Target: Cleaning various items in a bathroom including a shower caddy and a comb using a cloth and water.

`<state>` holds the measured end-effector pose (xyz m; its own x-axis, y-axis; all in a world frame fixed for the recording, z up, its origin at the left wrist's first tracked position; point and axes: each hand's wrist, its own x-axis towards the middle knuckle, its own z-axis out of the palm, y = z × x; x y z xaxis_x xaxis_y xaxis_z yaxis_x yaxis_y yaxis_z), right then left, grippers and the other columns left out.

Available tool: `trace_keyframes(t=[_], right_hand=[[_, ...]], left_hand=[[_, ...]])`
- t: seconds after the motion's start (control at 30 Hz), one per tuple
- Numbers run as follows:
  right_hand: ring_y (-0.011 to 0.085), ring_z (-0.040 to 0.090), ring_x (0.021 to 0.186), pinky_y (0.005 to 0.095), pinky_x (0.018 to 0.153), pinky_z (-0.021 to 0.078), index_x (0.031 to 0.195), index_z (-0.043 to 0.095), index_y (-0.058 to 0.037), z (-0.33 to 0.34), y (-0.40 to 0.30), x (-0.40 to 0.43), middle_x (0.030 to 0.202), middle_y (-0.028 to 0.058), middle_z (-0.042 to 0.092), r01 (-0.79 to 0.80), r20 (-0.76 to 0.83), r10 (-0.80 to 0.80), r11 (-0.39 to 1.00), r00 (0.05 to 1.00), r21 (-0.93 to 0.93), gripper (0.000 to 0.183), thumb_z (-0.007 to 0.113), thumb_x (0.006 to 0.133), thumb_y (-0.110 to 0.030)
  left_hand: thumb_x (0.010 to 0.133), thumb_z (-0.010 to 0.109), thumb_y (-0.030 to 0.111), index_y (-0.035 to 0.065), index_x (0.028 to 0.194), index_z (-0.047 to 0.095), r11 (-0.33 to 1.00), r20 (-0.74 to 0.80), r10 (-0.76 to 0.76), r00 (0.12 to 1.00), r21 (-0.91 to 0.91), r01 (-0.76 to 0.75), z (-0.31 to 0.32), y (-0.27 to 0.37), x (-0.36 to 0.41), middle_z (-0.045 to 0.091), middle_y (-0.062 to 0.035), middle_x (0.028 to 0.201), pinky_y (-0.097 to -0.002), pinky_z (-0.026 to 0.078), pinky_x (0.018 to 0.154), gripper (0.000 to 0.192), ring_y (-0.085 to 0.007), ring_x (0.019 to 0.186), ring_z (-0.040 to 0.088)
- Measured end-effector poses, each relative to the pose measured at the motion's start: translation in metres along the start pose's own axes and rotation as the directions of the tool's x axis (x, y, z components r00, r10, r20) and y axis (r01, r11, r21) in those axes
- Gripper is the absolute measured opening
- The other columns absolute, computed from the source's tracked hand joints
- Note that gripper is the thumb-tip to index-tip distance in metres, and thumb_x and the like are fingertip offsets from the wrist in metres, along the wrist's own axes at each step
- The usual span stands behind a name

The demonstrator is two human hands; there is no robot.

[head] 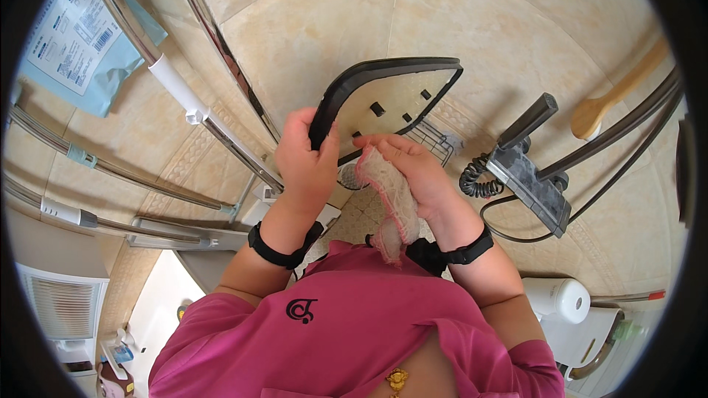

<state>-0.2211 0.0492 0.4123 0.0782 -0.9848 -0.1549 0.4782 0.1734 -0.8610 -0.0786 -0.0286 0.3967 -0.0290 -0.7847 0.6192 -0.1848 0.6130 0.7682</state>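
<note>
My left hand (307, 155) grips the near left edge of a black-rimmed translucent panel (395, 94), which is shaped like a corner shelf. The panel is tilted up in front of the tiled wall, with several small black pads on the face towards me. A whitish mesh cloth with pink edging (394, 204) hangs from my right hand (423, 171), bunched between thumb and palm. The right fingertips reach to the panel's lower edge, partly behind the cloth; whether they press on it cannot be told.
On the right wall is a dark shower mixer (525, 188) with a coiled hose (480, 177), beside a wooden-handled brush (614, 94). A wire rack (434, 141) sits behind the panel. At left lean several metal poles (177, 88), near a blue package (83, 38) bearing writing.
</note>
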Motion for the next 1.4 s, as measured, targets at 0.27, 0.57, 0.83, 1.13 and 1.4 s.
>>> trace_keyframes(t=[0.27, 0.57, 0.83, 1.13, 1.4], right_hand=[[0.0127, 0.058, 0.064, 0.0245, 0.057, 0.0466, 0.087, 0.056, -0.0035, -0.018, -0.006, -0.014, 0.080, 0.0072, 0.062, 0.367, -0.253, -0.328, 0.922, 0.910, 0.123, 0.017, 0.044, 0.089, -0.015], [0.0154, 0.056, 0.082, 0.0276, 0.074, 0.0455, 0.093, 0.054, -0.0012, -0.024, 0.004, -0.020, 0.098, 0.0113, 0.058, 0.538, -0.311, -0.627, 0.776, 0.715, -0.327, 0.017, 0.046, 0.090, -0.016], [0.0206, 0.056, 0.089, 0.0318, 0.081, 0.0426, 0.085, 0.056, -0.0006, 0.001, 0.003, -0.029, 0.104, 0.0162, 0.057, 0.636, 0.045, -0.652, 0.718, 0.756, -0.282, 0.016, 0.042, 0.090, -0.009], [0.0176, 0.058, 0.079, 0.0281, 0.069, 0.0437, 0.082, 0.056, -0.0014, 0.019, 0.006, -0.022, 0.084, 0.0085, 0.063, 0.654, 0.214, -0.644, 0.589, 0.734, -0.475, 0.009, 0.047, 0.083, 0.000], [0.0234, 0.058, 0.070, 0.0340, 0.065, 0.0458, 0.078, 0.060, -0.0088, 0.021, 0.008, -0.034, 0.077, 0.0049, 0.061, 0.754, 0.545, -0.537, 0.323, 0.644, -0.572, 0.009, 0.055, 0.074, -0.003]], left_hand=[[0.077, 0.061, 0.007, 0.0033, 0.091, 0.054, 0.999, 0.040, 0.024, 0.999, 0.047, -0.026, 0.001, 0.007, -0.007, 0.056, -0.0101, 0.072, -0.0283, 0.043, 0.058, 0.016, -0.0193, 0.061, 0.054], [0.077, 0.061, 0.007, 0.0037, 0.092, 0.054, 0.998, 0.081, 0.053, 0.995, 0.010, -0.054, 0.002, 0.010, -0.003, 0.056, -0.0106, 0.072, -0.0297, 0.043, 0.057, 0.017, -0.0217, 0.062, 0.055], [0.074, 0.062, 0.007, 0.0046, 0.091, 0.054, 0.979, 0.082, 0.141, 0.987, 0.134, -0.151, 0.004, 0.018, -0.001, 0.057, -0.0119, 0.072, -0.0335, 0.044, 0.056, 0.018, -0.0288, 0.062, 0.056], [0.076, 0.064, 0.011, 0.0037, 0.091, 0.053, 0.998, 0.050, -0.028, 0.998, 0.061, 0.025, 0.010, 0.023, -0.006, 0.057, -0.0115, 0.075, -0.0330, 0.043, 0.055, 0.020, -0.0258, 0.060, 0.055], [0.079, 0.063, 0.010, 0.0023, 0.091, 0.052, 0.989, 0.004, -0.057, 0.998, -0.139, 0.057, 0.011, 0.006, 0.015, 0.054, -0.0037, 0.070, -0.0224, 0.039, 0.054, 0.018, -0.0077, 0.058, 0.046]])
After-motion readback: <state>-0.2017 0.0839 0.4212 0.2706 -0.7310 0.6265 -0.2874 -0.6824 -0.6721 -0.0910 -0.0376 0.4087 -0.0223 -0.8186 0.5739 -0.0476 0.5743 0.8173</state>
